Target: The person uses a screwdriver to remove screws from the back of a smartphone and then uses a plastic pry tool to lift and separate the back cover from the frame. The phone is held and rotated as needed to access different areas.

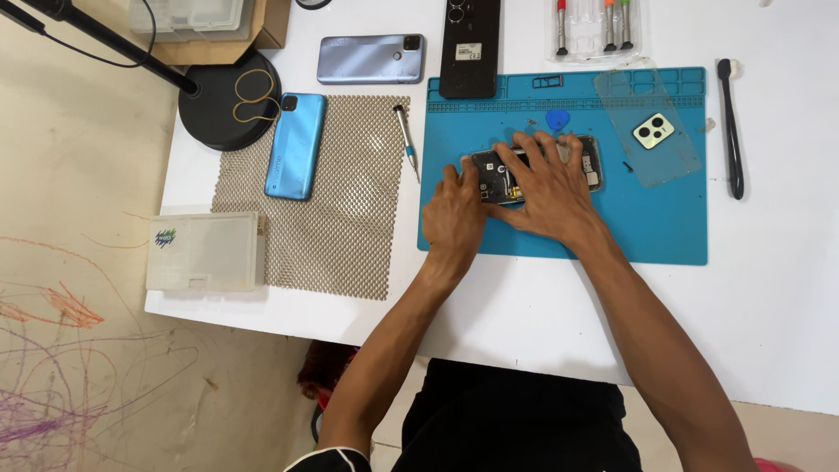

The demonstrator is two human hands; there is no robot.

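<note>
Both hands work the opened phone [535, 166] on the blue mat [664, 227]: left hand [454, 214] steadies its 9 o'clock end, right hand [546, 188] presses spread fingers [524, 144] onto exposed internals; back cover [648, 127] already off at 2 o'clock, reassembly apparently remaining.

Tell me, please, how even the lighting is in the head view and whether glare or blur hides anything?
Head view: soft, even light, faint shadows under both hands; slight sheen on the clear back cover; sharp throughout; the right hand and left hand hide much of the opened phone.
</note>
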